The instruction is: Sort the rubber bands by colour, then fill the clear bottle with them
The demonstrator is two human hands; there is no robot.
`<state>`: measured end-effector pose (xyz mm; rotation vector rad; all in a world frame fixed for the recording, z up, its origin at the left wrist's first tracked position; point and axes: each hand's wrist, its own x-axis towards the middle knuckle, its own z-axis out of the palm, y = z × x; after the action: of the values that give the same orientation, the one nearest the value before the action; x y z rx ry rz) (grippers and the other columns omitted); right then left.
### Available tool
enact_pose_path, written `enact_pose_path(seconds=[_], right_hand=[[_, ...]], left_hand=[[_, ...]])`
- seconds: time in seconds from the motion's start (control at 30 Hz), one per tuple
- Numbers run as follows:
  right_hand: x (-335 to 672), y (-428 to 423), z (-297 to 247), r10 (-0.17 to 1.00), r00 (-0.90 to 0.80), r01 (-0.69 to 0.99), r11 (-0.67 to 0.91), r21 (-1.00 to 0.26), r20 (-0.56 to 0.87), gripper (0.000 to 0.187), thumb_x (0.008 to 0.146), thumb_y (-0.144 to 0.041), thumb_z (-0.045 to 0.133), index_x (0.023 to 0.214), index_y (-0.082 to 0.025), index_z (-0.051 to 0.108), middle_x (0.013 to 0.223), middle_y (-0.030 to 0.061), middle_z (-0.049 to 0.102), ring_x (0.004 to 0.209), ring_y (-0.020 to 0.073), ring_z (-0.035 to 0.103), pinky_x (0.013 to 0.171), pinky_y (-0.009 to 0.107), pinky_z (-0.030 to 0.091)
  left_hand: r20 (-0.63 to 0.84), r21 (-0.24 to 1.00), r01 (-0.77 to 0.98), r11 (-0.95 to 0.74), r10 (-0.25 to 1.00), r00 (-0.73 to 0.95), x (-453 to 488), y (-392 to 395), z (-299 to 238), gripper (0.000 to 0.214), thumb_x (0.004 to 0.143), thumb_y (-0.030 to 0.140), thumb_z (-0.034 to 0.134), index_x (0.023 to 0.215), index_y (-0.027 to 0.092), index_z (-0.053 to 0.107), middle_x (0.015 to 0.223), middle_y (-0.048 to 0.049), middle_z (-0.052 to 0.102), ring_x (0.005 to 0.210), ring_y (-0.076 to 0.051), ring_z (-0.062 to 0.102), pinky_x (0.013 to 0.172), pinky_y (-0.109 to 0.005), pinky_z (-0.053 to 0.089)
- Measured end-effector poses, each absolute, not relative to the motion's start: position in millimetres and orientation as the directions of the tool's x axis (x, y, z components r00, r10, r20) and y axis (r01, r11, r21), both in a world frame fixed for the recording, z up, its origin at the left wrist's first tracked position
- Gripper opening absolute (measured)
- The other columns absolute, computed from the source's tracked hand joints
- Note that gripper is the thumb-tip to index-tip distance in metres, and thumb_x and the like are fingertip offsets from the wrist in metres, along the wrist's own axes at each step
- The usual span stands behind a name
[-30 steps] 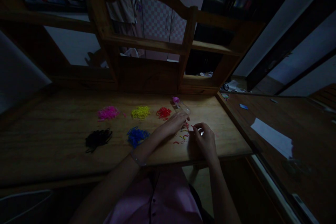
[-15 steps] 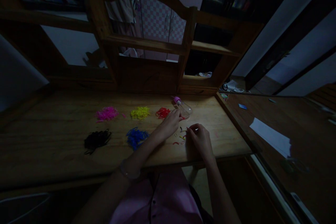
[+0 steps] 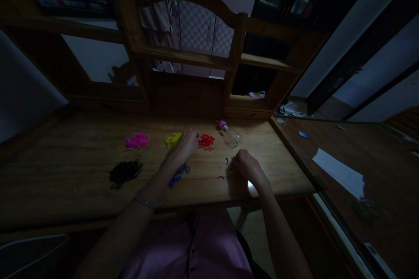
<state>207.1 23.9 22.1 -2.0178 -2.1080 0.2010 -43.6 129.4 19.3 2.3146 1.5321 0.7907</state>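
Note:
My left hand [image 3: 188, 143] hangs between the yellow pile [image 3: 172, 139] and the red pile [image 3: 207, 140] of what look like small rubber bands. Its fingers are curled together, and anything in them is hidden. A few red strands lie loose beside the red pile. On the right, my right hand [image 3: 248, 166] is low over the desk, fingertips pinched by a few scattered bands. A red piece [image 3: 220, 177] and a dark piece [image 3: 227, 161] lie to its left. Whatever its fingers hold is too small to make out. The blue pile [image 3: 179, 175] is partly under my left forearm.
A pink pile [image 3: 137, 140] and a black pile [image 3: 126, 173] lie on the left of the wooden desk [image 3: 78, 157]. Behind my right hand, a clear bottle with a pink cap [image 3: 233, 134] lies on its side. A wooden shelf unit [image 3: 186, 96] borders the back.
My left hand has moved left from beside the bottle to the red pile's left edge; red strands now lie in front of that pile. My right hand has shifted slightly, its fingers more curled.

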Motion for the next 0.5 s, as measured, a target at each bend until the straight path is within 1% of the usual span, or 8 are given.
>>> enact_pose_path(seconds=[0.13,0.2,0.3,0.37,0.43,0.5], right_hand=[[210.5,37.0,26.5,0.991,-0.024,0.937,0.068,-0.343,0.13,0.011,0.088,-0.023,0.051,0.089,-0.014,0.058,0.089,0.0098,0.064,0.077,0.0177,0.06,0.064,0.025,0.038],[204.6,48.2,31.8,0.985,-0.022,0.915,0.089,-0.393,0.172,0.015,0.089,-0.025,0.048,0.09,-0.015,0.059,0.089,0.0081,0.065,0.076,0.0164,0.059,0.065,0.025,0.039],[183.3,69.1,39.0,0.961,-0.065,0.85,0.194,-0.49,0.268,0.02,0.089,-0.03,0.045,0.092,-0.016,0.059,0.088,0.0061,0.066,0.074,0.0157,0.059,0.065,0.024,0.041],[165.5,83.0,40.6,0.933,-0.089,0.754,0.292,-0.588,0.349,0.019,0.087,-0.03,0.048,0.089,-0.017,0.061,0.085,0.0052,0.067,0.074,0.016,0.059,0.067,0.025,0.042],[150.7,94.2,39.8,0.923,-0.057,0.684,0.314,-0.658,0.381,0.017,0.085,-0.029,0.051,0.086,-0.017,0.063,0.081,0.0042,0.067,0.074,0.0163,0.06,0.067,0.025,0.043],[143.0,100.8,38.5,0.924,-0.009,0.668,0.289,-0.686,0.381,0.018,0.085,-0.029,0.051,0.085,-0.017,0.065,0.081,0.0042,0.068,0.075,0.017,0.06,0.068,0.026,0.044]], left_hand=[[0.3,0.482,0.76,-0.437,0.897,0.326,-38.0,129.0,20.1,0.009,0.082,0.018,0.058,0.081,0.016,0.067,0.087,-0.0088,0.066,0.089,-0.022,0.058,0.087,-0.035,0.043],[0.295,0.511,0.75,-0.419,0.906,0.305,-37.1,126.7,23.3,0.011,0.081,0.019,0.061,0.084,0.016,0.071,0.088,-0.0085,0.068,0.087,-0.022,0.06,0.085,-0.034,0.045],[0.277,0.598,0.711,-0.37,0.928,0.25,-38.4,121.9,30.4,0.013,0.08,0.018,0.062,0.088,0.018,0.073,0.091,-0.008,0.072,0.085,-0.02,0.064,0.082,-0.032,0.047],[0.279,0.624,0.695,-0.356,0.933,0.228,-40.8,116.8,35.9,0.014,0.081,0.017,0.062,0.088,0.019,0.074,0.092,-0.0073,0.073,0.084,-0.02,0.066,0.081,-0.031,0.047],[0.292,0.608,0.716,-0.343,0.935,0.2,-44.4,109.5,41.3,0.013,0.082,0.018,0.062,0.088,0.021,0.073,0.091,-0.0065,0.074,0.084,-0.02,0.066,0.078,-0.03,0.047],[0.296,0.575,0.756,-0.312,0.941,0.163,-48.7,100.6,45.7,0.011,0.082,0.022,0.063,0.088,0.021,0.071,0.087,-0.0054,0.073,0.08,-0.02,0.066,0.072,-0.029,0.046]])
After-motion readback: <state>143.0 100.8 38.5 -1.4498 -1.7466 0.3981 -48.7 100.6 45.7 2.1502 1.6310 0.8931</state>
